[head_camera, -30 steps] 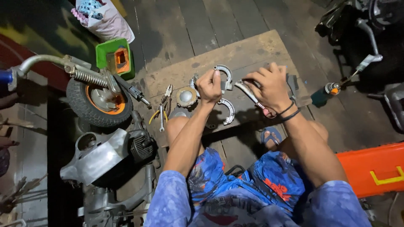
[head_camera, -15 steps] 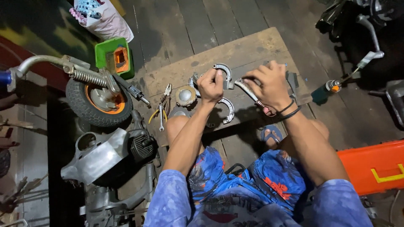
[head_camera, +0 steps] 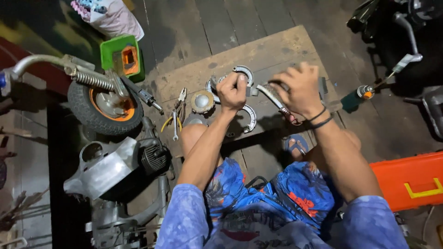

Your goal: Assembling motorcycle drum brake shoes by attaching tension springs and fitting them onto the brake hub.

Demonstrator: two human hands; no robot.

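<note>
My left hand (head_camera: 233,91) is closed on a curved grey metal brake shoe (head_camera: 244,71) held over a wooden board (head_camera: 277,48) on the floor. My right hand (head_camera: 300,87) grips a wire brush (head_camera: 273,97) whose head lies against that shoe. A second curved shoe (head_camera: 250,119) lies on the board just below my left wrist. A round metal hub cap (head_camera: 202,101) rests to the left of my left hand.
Pliers and a wrench (head_camera: 176,115) lie at the board's left edge. A small wheel with an orange rim (head_camera: 106,107) and a spring shock stands left, above a dismantled engine (head_camera: 115,166). A green box (head_camera: 122,57), an orange case (head_camera: 410,182), a screwdriver (head_camera: 357,97).
My hands and the shoe have stayed in nearly the same spot over the board. The brush in my right hand has shifted slightly against the shoe.
</note>
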